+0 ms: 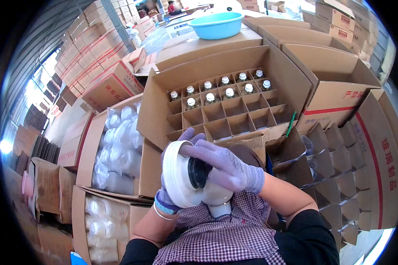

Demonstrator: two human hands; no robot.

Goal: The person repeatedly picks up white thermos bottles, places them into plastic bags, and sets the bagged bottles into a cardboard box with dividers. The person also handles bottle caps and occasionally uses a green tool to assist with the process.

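Close in front of my chest, my gloved left hand (165,199) is wrapped round the far side of a white round container (174,176) with a ridged rim. My gloved right hand (230,165) lies over its right side, fingers bent across the top. Between the hands a black round part (199,172) shows, and below it sits a white rounded piece (217,196); how these join is hidden. Just beyond stands an open carton (221,114) with cardboard dividers. Its back cells hold two rows of bottles (229,92) with white caps; the front cells hold none.
At left, open cartons hold clear plastic-wrapped items (119,154) and more clear wrapped pieces (104,221). A divided carton (340,176) stands at right. Behind are a light-blue basin (216,25) on a box and open cartons (327,66). Stacked boxes (90,48) rise at far left.
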